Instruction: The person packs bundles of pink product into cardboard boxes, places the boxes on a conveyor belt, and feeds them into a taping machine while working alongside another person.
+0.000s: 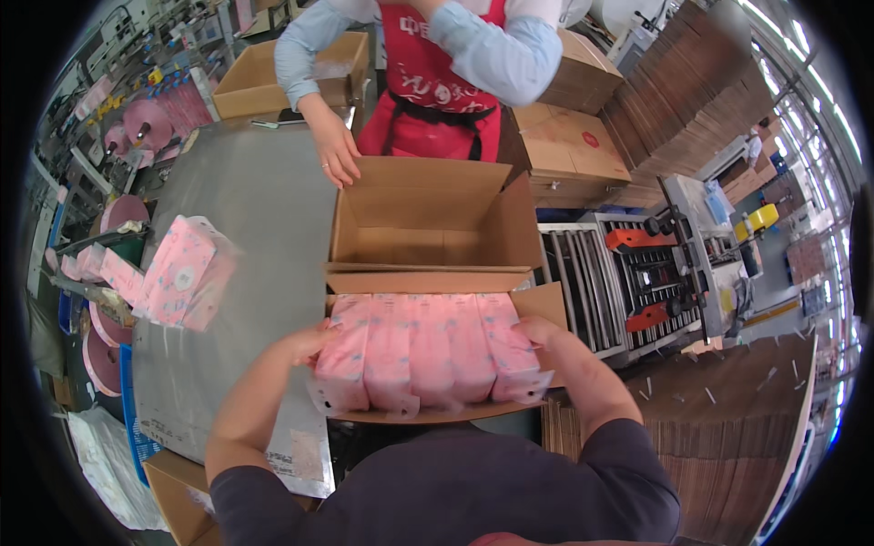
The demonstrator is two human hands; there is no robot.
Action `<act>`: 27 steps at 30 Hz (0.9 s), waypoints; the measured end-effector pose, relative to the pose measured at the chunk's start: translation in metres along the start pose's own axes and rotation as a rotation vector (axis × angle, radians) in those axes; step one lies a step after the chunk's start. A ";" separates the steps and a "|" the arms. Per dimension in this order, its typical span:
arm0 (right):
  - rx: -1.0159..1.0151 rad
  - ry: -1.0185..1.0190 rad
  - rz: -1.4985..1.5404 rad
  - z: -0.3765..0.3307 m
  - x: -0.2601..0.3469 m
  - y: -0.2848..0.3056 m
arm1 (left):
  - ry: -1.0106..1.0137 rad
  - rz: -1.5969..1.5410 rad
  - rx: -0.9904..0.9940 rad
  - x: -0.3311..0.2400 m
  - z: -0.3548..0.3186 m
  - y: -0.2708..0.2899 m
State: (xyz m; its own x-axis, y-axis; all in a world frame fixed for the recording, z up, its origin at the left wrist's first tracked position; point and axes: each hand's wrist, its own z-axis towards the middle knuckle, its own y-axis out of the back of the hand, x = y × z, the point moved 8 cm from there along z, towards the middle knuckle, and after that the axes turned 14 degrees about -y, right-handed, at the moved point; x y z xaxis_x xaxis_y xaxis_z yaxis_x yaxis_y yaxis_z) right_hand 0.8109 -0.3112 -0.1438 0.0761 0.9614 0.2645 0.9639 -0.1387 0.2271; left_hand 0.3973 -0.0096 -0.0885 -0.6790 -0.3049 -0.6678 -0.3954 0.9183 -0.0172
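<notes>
Both my hands clamp the row of pink packs in the near carton, at 6 o'clock from the empty carton. Left hand, right hand: fingers pressed flat against row ends. Packs look soft, light, slippery film; squeeze from ends.

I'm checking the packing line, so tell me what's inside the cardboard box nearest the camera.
The near cardboard box holds a row of pink wrapped packs standing side by side, pressed between the left hand and right hand. The packs cover the box floor, so anything beneath them cannot be seen.
</notes>
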 end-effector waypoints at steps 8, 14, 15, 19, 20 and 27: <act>-0.506 0.090 -0.428 -0.059 -0.036 0.066 | -0.393 0.806 -0.186 -0.020 0.034 -0.160; -0.660 0.641 -1.427 -0.058 -0.053 -0.010 | -0.595 1.255 -0.088 -0.015 0.057 -0.202; -0.585 0.692 -1.417 -0.046 -0.059 -0.011 | -0.594 1.248 -0.073 -0.011 0.062 -0.203; -0.342 0.706 -1.468 -0.026 -0.056 -0.011 | -0.637 1.309 -0.101 0.003 0.072 -0.205; -0.296 0.656 -1.493 -0.034 -0.053 -0.013 | -0.606 1.294 -0.048 0.001 0.070 -0.202; -1.316 0.409 -0.416 -0.107 -0.047 0.179 | -0.260 0.482 -0.944 0.101 0.012 -0.057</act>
State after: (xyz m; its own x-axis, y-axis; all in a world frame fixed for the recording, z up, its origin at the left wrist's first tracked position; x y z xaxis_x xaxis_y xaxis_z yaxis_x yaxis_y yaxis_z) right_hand 0.9525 -0.4070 -0.0157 -0.4418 0.8828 0.1594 -0.0507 -0.2019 0.9781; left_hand 0.3586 -0.0896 -0.1642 -0.7820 0.1997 -0.5904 -0.5140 0.3291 0.7921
